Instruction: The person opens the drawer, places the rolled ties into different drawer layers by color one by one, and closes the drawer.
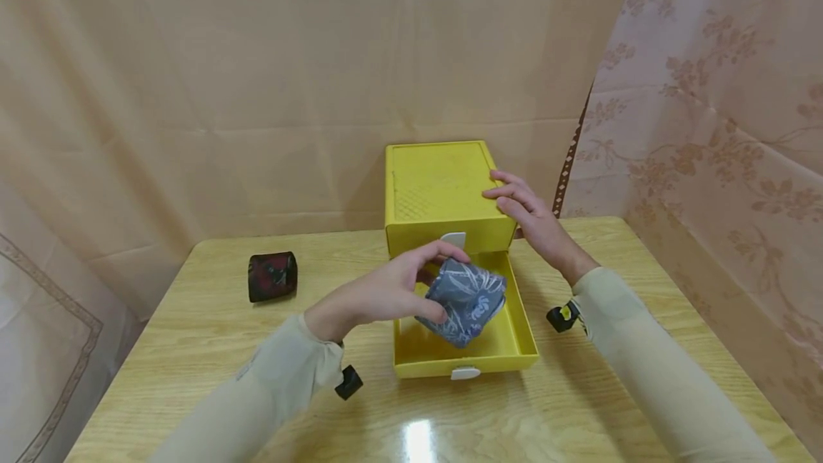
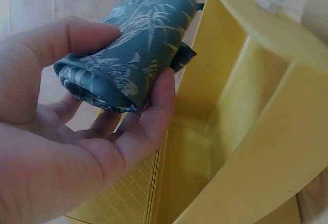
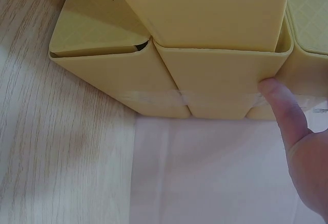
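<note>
My left hand (image 1: pixel 392 291) holds a rolled-up blue-grey necktie (image 1: pixel 468 302) with a pale leaf pattern, thumb on one side and fingers on the other. In the left wrist view the layered end of the rolled necktie (image 2: pixel 97 88) faces the palm. It is over the pulled-out lower drawer (image 1: pixel 524 320) of a yellow drawer unit (image 1: pixel 444 177). My right hand (image 1: pixel 534 216) rests on the unit's top right edge with its fingers extended. In the right wrist view, a digit of the right hand (image 3: pixel 302 137) touches the unit's side wall (image 3: pixel 225 80).
A dark red patterned roll of cloth (image 1: pixel 273 277) lies on the wooden table (image 1: pixel 225 370) to the left. Behind the unit hangs a beige cloth (image 1: pixel 289 91), and a flowered cloth (image 1: pixel 726 113) hangs on the right. The upper drawer has a white handle (image 1: pixel 454 239).
</note>
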Available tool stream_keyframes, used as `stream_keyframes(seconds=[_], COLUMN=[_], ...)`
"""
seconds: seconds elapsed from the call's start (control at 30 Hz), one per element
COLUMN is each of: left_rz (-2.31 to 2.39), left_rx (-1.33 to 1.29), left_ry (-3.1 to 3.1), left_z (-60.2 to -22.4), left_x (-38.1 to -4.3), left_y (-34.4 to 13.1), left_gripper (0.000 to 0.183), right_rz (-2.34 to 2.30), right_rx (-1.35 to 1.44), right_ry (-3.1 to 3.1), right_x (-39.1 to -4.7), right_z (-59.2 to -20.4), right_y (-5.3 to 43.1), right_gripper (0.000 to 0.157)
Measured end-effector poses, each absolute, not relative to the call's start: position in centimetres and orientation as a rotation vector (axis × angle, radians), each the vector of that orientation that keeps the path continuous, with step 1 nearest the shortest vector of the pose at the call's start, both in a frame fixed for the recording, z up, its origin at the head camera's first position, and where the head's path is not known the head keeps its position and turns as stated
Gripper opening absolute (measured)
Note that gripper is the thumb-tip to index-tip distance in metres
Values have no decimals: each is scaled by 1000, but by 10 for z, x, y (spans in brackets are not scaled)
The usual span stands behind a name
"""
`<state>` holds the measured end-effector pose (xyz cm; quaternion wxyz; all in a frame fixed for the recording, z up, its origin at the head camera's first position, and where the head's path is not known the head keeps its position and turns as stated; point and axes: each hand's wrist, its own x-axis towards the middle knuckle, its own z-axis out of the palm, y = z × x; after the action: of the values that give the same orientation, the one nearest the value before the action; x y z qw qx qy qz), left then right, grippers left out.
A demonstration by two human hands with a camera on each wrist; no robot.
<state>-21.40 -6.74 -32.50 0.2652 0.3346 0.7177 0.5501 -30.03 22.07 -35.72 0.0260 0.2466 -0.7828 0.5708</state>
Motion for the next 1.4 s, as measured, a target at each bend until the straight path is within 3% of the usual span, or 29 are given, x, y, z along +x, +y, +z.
stream_keyframes(seconds=[0.27, 0.87, 1.4], left_rz=[1361, 1190, 1252], left_rx=[941, 611, 417], left_ry=[1996, 2050, 2009], left_z=[-324, -331, -349], left_x=[-220, -228, -239], left_y=[-61, -49, -34], left_gripper=[66, 59, 65], right_rz=[1765, 1791, 1836], right_rx=[762, 759, 759], right_ry=[-2421, -2419, -2398], right_x=[-300, -300, -299], right_z=[-357, -357, -356], right_y=[219, 219, 220], right_gripper=[40, 39, 38])
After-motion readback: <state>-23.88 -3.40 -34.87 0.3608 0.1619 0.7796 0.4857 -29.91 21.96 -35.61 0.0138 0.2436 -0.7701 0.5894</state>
